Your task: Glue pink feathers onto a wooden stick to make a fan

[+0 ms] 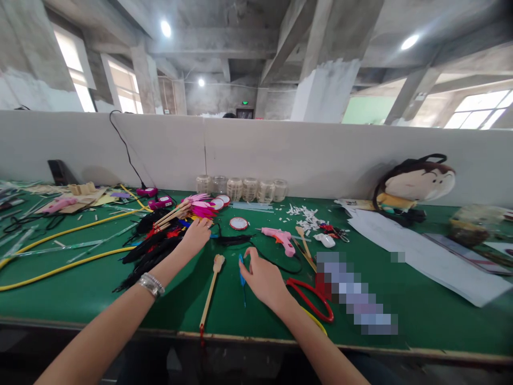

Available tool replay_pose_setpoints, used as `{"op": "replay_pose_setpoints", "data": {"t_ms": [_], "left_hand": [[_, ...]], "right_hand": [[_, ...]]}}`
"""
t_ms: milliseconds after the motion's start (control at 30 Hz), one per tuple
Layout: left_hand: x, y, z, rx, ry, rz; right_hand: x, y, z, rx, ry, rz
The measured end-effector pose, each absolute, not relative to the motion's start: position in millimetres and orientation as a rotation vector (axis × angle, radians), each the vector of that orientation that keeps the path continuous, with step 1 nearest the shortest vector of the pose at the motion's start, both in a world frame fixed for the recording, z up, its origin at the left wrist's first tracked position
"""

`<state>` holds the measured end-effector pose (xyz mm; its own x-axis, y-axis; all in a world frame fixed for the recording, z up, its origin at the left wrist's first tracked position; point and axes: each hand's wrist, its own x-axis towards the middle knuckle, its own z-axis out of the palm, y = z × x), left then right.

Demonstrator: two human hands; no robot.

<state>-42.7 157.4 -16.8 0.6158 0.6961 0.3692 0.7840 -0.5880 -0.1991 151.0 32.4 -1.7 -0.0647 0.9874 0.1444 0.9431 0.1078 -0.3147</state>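
Note:
My left hand (197, 233) reaches into a heap of coloured feathers (200, 207) and wooden sticks, with its fingers curled down on them; what it grips is hidden. My right hand (262, 278) rests on the green table (401, 315), its fingers pinched at the top of a thin blue feather (242, 274). Between the two hands lies a wooden stick with a knobbed end (211, 289). Black feathers (150, 251) lie under my left forearm, which wears a metal bracelet (151, 284).
A pink glue gun (279, 237) and red-handled scissors (310, 299) lie right of my right hand. Several glass jars (240, 188) stand along the white partition. Yellow cable (60, 251) runs at left. White paper sheets (420, 251) and a plush doll bag (412, 187) sit at right.

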Motion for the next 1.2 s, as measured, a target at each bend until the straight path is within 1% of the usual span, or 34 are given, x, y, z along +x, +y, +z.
{"op": "replay_pose_setpoints", "data": {"t_ms": [133,267,367,467,600,767,833,900,1033,1133,1200], "left_hand": [[-42.2,169.8,-22.6,-2.599,-1.11,-0.434],[-48.8,168.0,-27.1,-2.61,-1.181,-0.674],[-53.7,164.4,-23.1,-2.552,-1.291,-0.957],[-56.0,161.6,-10.0,-2.493,-1.369,-1.277],[-50.3,151.0,11.6,-2.461,-1.446,-1.67],[-25.2,112.1,25.2,-2.54,-1.54,-2.011],[-14.4,94.6,26.5,-2.596,-1.656,-2.448],[-6.5,80.8,26.1,-2.612,-1.695,-2.627],[-0.1,66.2,22.3,-2.662,-1.643,-2.593],[-1.1,58.6,17.7,-2.716,-1.59,-2.481],[-4.2,51.7,12.4,-2.737,-1.648,-2.358]], "right_hand": [[152.2,32.0,0.3,-1.907,-2.068,0.203],[153.1,32.5,0.5,-1.897,-2.066,0.208],[153.5,32.9,1.2,-1.903,-2.042,0.201],[154.2,33.6,2.8,-1.859,-2.01,0.222],[154.4,34.2,4.5,-1.668,-1.952,0.251],[148.0,30.3,3.3,-1.392,-1.909,0.333],[143.8,28.0,1.9,-1.402,-1.892,0.335],[140.6,26.7,0.7,-1.447,-1.876,0.312],[140.6,27.6,0.7,-1.461,-1.875,0.305],[143.2,30.2,1.3,-1.413,-1.815,0.49],[144.2,32.4,0.8,-1.349,-1.733,0.657]]}}
